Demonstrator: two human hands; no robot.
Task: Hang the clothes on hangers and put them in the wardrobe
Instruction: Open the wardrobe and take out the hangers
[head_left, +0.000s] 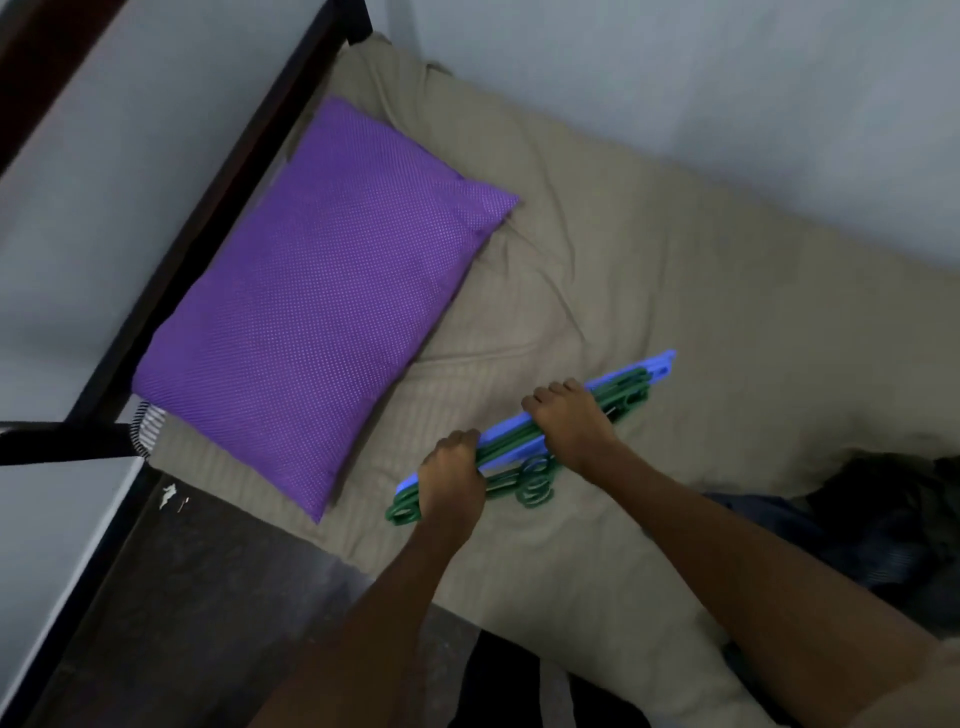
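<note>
A bundle of blue and green plastic hangers (631, 384) lies slanted on the beige bed sheet (649, 270). My left hand (451, 475) grips the bundle near its lower left end, fingers curled over the top. Near the bundle's middle, my right hand (569, 418) grips it the same way. The green hooks (535, 480) stick out between my two hands. A heap of dark clothes (893, 525) sits on the bed at the right edge, partly behind my right forearm.
A purple dotted pillow (322, 306) lies on the bed to the left of the hangers. The dark bed frame (218, 208) runs along the left side. Pale walls stand behind the bed, and dark floor (182, 597) shows at the lower left.
</note>
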